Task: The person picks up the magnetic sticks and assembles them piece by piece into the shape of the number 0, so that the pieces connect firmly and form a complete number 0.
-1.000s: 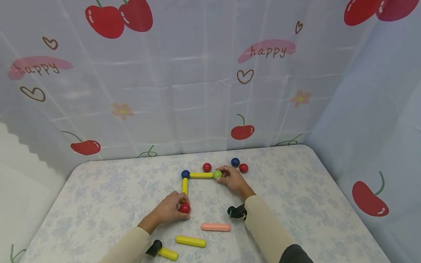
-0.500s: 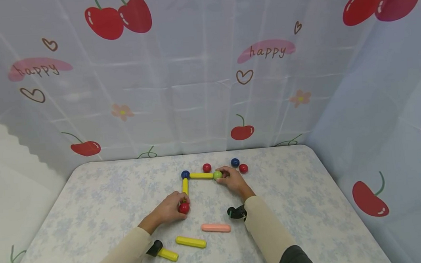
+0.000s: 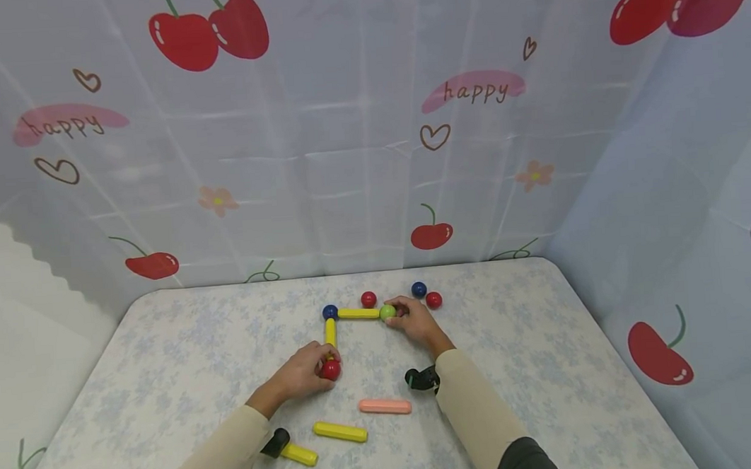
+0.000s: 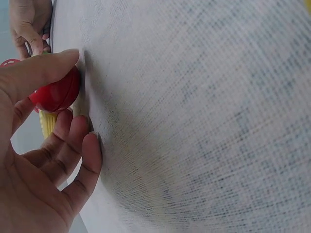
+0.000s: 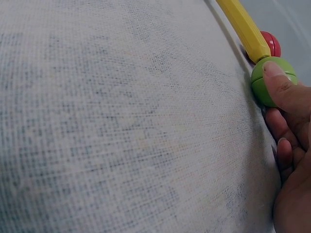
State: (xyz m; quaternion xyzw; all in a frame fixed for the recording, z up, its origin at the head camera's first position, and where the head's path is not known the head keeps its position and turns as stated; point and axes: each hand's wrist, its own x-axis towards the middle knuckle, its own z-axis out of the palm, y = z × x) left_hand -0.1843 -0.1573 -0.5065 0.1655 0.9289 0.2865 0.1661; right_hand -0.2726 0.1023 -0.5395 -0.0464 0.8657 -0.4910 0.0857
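My left hand (image 3: 304, 371) grips a red ball (image 4: 57, 93) between thumb and fingers, at the near end of a yellow stick (image 3: 330, 332). That stick runs up to a blue ball (image 3: 331, 312) at the corner. From the corner a second yellow stick (image 3: 358, 314) reaches right to a green ball (image 5: 262, 86). My right hand (image 3: 417, 323) pinches the green ball, thumb on its near side in the right wrist view. Both hands lie low at the tabletop. Whether the red ball touches its stick is hidden by my left fingers.
A loose red ball (image 3: 369, 299) sits behind the far stick. Another blue ball (image 3: 419, 289) and red ball (image 3: 433, 300) lie beyond my right hand. Nearer are a pink stick (image 3: 385, 406) and yellow sticks (image 3: 340, 432), one partly behind the black left-wrist device (image 3: 276, 443).
The red ball in my left hand shifts very slightly, with the hand keeping its place. My right hand stays still on the green ball.
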